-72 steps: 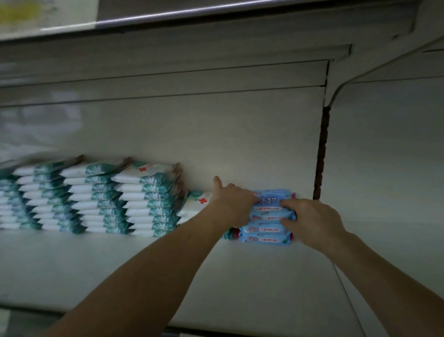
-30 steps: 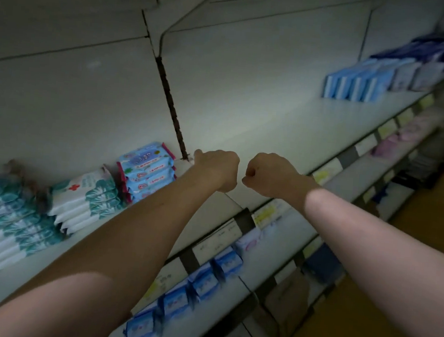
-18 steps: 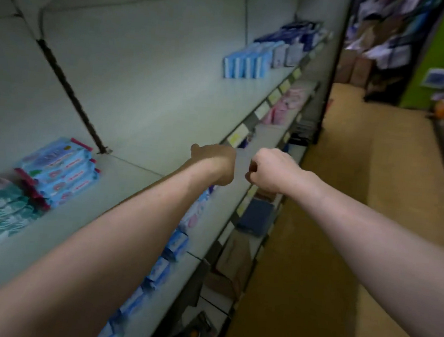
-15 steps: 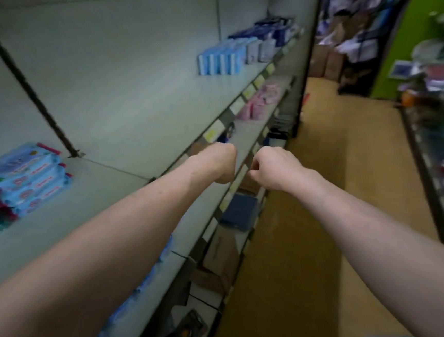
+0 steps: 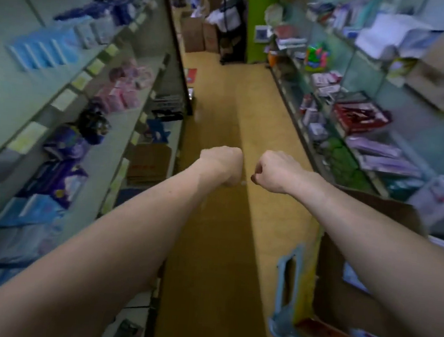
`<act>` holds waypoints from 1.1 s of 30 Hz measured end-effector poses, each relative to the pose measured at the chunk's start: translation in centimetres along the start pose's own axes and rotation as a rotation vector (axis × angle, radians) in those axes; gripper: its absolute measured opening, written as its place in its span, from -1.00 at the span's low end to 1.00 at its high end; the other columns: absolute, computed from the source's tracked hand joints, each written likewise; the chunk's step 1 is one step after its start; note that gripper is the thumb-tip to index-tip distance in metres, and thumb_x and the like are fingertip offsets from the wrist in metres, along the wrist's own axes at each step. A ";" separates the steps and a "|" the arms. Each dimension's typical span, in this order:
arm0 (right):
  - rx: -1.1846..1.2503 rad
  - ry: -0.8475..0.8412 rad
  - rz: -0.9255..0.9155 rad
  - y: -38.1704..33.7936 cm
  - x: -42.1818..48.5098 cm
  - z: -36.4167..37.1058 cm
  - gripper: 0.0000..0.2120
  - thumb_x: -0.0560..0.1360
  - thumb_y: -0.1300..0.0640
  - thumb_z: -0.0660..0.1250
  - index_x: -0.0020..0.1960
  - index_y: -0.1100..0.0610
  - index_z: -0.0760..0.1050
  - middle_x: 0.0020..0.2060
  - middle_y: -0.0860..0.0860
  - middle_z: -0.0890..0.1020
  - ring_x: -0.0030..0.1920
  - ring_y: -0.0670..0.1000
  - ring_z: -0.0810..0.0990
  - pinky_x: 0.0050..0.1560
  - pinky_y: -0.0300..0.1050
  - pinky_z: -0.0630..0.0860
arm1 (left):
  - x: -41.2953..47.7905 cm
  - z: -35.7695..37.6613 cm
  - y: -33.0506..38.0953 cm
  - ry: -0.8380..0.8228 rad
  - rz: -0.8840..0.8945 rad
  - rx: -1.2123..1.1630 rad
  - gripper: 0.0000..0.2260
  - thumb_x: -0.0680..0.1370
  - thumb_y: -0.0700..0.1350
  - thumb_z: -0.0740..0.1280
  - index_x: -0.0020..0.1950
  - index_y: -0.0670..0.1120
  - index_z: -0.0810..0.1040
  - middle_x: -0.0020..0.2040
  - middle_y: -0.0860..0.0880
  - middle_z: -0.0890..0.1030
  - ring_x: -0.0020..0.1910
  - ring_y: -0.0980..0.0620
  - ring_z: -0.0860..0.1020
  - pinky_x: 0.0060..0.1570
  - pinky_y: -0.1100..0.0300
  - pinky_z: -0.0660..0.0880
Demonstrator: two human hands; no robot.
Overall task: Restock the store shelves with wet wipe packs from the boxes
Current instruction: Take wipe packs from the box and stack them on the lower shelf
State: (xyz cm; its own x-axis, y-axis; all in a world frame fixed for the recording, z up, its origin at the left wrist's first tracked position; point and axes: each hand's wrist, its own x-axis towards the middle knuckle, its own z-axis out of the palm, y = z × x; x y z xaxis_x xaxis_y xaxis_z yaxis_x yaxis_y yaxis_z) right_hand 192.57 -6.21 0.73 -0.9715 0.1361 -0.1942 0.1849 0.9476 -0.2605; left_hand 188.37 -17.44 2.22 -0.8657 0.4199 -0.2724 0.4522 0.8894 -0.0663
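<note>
Both arms reach out over the aisle floor. The left hand and right hand are close side by side but not touching. The fingers of the left are curled together into a fist, and so are those of the right. Neither hand holds anything.

An open cardboard box sits below and to the right of the right fingers, partly under the right forearm. Inside it a pale blue-white patch shows. It is too blurred to tell whether it is wipe packs.

Down and left of the left fingers, blue packs lie on a shelf, also blurred. The left forearm covers the near end of that shelf. Further up the left side are pink packs and a row of pale blue boxes.

Just left of the left fingers, flattened cardboard lies low by the shelving. Right of the right fingers, shelves carry mixed goods, among them a red package. Beyond both fists, brown cartons stand at the far end of the aisle.
</note>
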 end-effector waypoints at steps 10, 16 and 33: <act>0.050 -0.142 0.207 19.2 -2.4 1.2 -0.85 0.53 0.07 0.33 0.05 0.10 0.54 -0.07 0.10 0.56 -0.07 0.15 0.54 -0.05 -0.03 0.54 | 5.8 3.6 19.3 -0.178 0.227 0.001 -0.63 0.58 -0.15 0.28 0.40 -0.08 0.41 0.26 -0.09 0.54 0.17 -0.12 0.54 0.06 0.05 0.53; 0.144 -0.228 0.353 28.4 -4.3 4.6 -0.91 0.49 0.10 0.31 -0.08 0.10 0.55 0.03 0.15 0.61 0.09 0.20 0.57 0.01 -0.06 0.51 | 7.5 8.6 26.5 -0.318 0.324 -0.059 -0.69 0.56 -0.14 0.28 0.30 -0.13 0.49 0.20 -0.13 0.57 0.15 -0.14 0.56 0.00 0.08 0.52; 0.457 -0.406 0.797 39.2 -4.6 22.7 -0.56 0.55 0.03 0.29 0.38 0.11 0.35 0.32 0.14 0.48 0.29 0.19 0.47 0.20 -0.07 0.42 | 15.0 28.3 33.8 -0.610 0.279 -0.252 -0.65 0.58 -0.09 0.27 0.35 -0.14 0.45 0.30 -0.15 0.51 0.27 -0.15 0.50 0.18 0.08 0.45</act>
State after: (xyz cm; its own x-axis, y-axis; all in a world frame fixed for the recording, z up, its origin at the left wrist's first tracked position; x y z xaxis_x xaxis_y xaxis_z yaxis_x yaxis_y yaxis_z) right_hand 207.63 23.72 -30.06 -0.4310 0.4930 -0.7558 0.8813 0.4098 -0.2352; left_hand 196.79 13.80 -31.31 -0.4174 0.5272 -0.7402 0.5122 0.8093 0.2875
